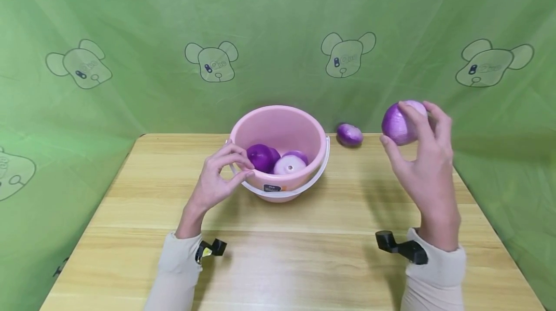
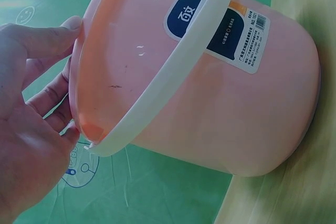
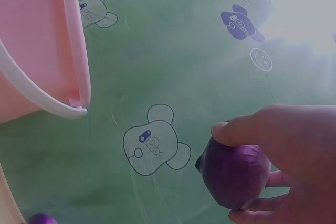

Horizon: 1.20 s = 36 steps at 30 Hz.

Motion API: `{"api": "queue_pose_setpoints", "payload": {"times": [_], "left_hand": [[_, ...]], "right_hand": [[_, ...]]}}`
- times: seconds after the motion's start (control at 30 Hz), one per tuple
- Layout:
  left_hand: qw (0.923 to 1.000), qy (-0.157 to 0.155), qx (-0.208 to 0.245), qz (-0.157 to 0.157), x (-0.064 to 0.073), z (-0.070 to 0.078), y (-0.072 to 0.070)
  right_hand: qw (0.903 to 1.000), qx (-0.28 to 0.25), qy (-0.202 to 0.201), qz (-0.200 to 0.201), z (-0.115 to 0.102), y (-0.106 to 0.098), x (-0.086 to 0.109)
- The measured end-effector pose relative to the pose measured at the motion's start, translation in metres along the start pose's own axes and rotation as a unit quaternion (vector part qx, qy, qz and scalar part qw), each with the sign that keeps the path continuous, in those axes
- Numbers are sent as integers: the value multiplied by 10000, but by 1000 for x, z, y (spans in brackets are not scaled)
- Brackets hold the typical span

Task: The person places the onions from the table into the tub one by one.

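Note:
A pink bucket (image 1: 278, 125) stands upright toward the back of the table, with several purple onions (image 1: 260, 157) inside. My left hand (image 1: 215, 176) holds the bucket's rim at its left side, thumb and fingers at the edge, as the left wrist view also shows the hand (image 2: 31, 129) there. To the right of the bucket, my right hand (image 1: 427, 166) grips a purple onion (image 1: 396, 125) between thumb and fingers, up off the table. The same onion (image 3: 236, 174) hangs under the thumb in the right wrist view.
Another onion (image 1: 349, 134) lies at the table's back edge, right of the bucket. The bucket's white handle (image 1: 319, 173) is folded down over its front. A green curtain (image 1: 278, 21) with printed bear heads surrounds the wooden table (image 1: 278, 262) at the back and sides.

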<state>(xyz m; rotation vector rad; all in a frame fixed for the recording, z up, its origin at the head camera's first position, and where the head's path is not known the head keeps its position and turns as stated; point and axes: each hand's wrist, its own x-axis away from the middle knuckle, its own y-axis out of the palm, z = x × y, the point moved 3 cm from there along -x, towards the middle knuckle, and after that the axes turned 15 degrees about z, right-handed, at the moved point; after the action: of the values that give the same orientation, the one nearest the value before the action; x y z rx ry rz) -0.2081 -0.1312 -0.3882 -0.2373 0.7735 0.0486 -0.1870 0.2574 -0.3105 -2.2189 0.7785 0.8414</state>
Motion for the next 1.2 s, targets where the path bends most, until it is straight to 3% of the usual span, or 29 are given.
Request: {"api": "queue_pose_setpoints", "payload": {"times": [0.6,1.2], "left_hand": [[10000,-23,55,14,0,-1,1],[10000,-13,12,0,0,-1,1]], "right_hand": [[9972,-100,-701,-248,-17,22,9],[9935,-224,-998,-503,-27,39,17]]}}
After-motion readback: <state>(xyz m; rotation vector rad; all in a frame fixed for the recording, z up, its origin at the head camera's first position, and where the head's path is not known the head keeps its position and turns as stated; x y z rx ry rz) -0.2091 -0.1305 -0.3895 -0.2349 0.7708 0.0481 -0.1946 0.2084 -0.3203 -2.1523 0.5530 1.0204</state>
